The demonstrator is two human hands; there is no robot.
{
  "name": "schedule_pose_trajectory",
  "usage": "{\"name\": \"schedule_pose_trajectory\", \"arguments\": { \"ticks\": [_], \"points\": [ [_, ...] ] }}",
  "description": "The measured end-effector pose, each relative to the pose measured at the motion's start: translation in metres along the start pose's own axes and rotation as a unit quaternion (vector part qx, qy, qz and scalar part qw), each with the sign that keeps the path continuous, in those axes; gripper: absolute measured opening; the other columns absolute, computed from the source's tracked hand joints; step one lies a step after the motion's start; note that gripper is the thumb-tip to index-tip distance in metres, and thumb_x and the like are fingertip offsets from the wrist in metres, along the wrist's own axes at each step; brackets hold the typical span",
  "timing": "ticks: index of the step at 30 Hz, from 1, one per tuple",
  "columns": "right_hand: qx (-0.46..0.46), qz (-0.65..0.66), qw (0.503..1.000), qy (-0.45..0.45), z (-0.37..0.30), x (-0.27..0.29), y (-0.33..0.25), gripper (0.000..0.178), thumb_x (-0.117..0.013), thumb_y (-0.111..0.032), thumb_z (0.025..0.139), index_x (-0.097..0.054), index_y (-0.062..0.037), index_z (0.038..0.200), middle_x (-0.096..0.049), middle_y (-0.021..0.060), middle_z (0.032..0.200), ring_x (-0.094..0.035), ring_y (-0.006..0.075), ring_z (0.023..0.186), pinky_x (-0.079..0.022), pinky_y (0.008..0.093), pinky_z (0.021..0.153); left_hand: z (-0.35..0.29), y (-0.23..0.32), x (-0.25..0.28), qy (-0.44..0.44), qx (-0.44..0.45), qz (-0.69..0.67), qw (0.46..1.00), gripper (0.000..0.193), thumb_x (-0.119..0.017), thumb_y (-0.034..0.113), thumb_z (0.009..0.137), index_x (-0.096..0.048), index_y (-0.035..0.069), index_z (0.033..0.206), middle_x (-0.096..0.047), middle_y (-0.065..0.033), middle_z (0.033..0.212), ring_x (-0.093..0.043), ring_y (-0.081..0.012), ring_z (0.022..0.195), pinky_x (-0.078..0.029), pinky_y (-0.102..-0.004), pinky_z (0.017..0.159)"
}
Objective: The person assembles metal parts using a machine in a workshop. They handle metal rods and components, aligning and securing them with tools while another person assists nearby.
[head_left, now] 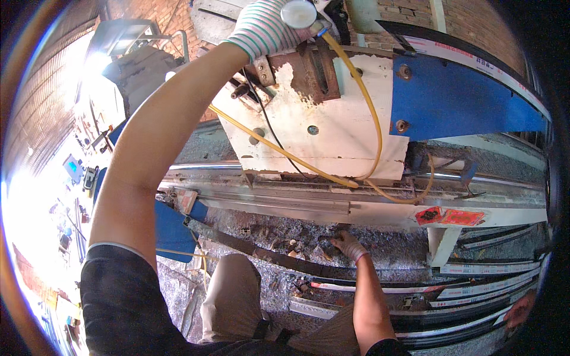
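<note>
My left hand [267, 28], in a white glove with green and pink stripes, reaches up to the top of a worn white machine panel [350, 142]. Its fingers look closed behind a round pale cap [298, 14], and what they grip is hidden. Beside them a yellow hose [369, 98] joins a fitting and loops down across the panel. Lower down, my gloved right hand [350, 246] hangs loosely below the machine bed, fingers slightly apart. Nothing shows plainly in it. Metal shavings [276, 228] lie behind it on the ground.
A blue panel [463, 101] adjoins the white one. Metal rails [285, 202] run along the machine bed. Several long dark profiles with labelled strips [481, 291] lie at the lower right. A curved dark strip [267, 255] crosses in front of my knees.
</note>
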State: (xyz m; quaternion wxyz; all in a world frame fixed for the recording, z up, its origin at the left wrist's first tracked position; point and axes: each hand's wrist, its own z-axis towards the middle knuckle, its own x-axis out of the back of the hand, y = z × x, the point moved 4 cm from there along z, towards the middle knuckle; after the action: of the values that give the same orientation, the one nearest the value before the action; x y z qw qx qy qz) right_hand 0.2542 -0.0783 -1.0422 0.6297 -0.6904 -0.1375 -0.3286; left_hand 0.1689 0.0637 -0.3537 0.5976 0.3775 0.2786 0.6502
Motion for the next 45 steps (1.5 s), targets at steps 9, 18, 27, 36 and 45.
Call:
{"name": "schedule_pose_trajectory", "arguments": {
  "ticks": [9,18,27,36,45],
  "points": [
    [-0.07,0.05,0.996,0.017,0.001,-0.014,0.015,0.058,-0.072,-0.047,0.092,-0.061,0.0005,0.123,-0.07,0.0202,0.116,-0.066,0.0324,0.107,-0.05,0.0388,0.095,-0.021,0.015,0.003,-0.071,0.084,0.205,0.973,0.021,-0.064,0.003,0.088,-0.05,0.013,0.101,-0.052,-0.003,0.074,-0.062,-0.0208,0.067,-0.059,-0.0373,0.061],
    [-0.127,0.142,0.978,-0.086,-0.008,-0.001,-0.009,0.066,-0.073,-0.048,0.088,-0.056,-0.0014,0.132,-0.067,0.019,0.123,-0.063,0.0315,0.115,-0.048,0.0403,0.1,-0.022,0.013,0.005,0.039,0.1,0.1,0.989,0.025,-0.064,-0.003,0.089,-0.049,0.008,0.106,-0.051,-0.0066,0.076,-0.064,-0.023,0.066,-0.063,-0.0416,0.066],
    [-0.117,0.011,0.989,-0.091,-0.023,0.012,-0.044,0.06,-0.072,-0.046,0.09,-0.06,0.0019,0.123,-0.071,0.0202,0.113,-0.067,0.0296,0.105,-0.052,0.0401,0.093,-0.014,0.016,0.001,-0.072,-0.004,0.577,0.813,0.034,-0.071,0.001,0.087,-0.043,0.008,0.105,-0.054,-0.0076,0.072,-0.065,-0.0256,0.072,-0.063,-0.0459,0.072],
    [0.021,-0.065,0.987,-0.147,-0.093,0.031,-0.18,0.044,-0.068,-0.044,0.089,-0.065,-0.0082,0.116,-0.073,0.0215,0.094,-0.07,0.0401,0.092,-0.055,0.0477,0.082,-0.01,0.002,0.002,0.212,0.119,-0.006,0.97,0.028,-0.043,0.034,0.108,-0.053,0.008,0.109,-0.062,-0.0153,0.097,-0.069,-0.0347,0.088,-0.06,-0.0579,0.066],
    [0.227,-0.15,0.961,0.042,-0.198,0.211,-0.382,0.033,-0.081,-0.016,0.076,-0.062,-0.0084,0.101,-0.069,0.0109,0.087,-0.07,0.0327,0.075,-0.055,0.0428,0.063,-0.013,-0.005,-0.003,0.157,0.139,-0.07,0.975,0.036,-0.047,0.037,0.106,-0.047,0.005,0.122,-0.061,-0.0202,0.111,-0.07,-0.0425,0.091,-0.065,-0.0553,0.062]
  ]
}}
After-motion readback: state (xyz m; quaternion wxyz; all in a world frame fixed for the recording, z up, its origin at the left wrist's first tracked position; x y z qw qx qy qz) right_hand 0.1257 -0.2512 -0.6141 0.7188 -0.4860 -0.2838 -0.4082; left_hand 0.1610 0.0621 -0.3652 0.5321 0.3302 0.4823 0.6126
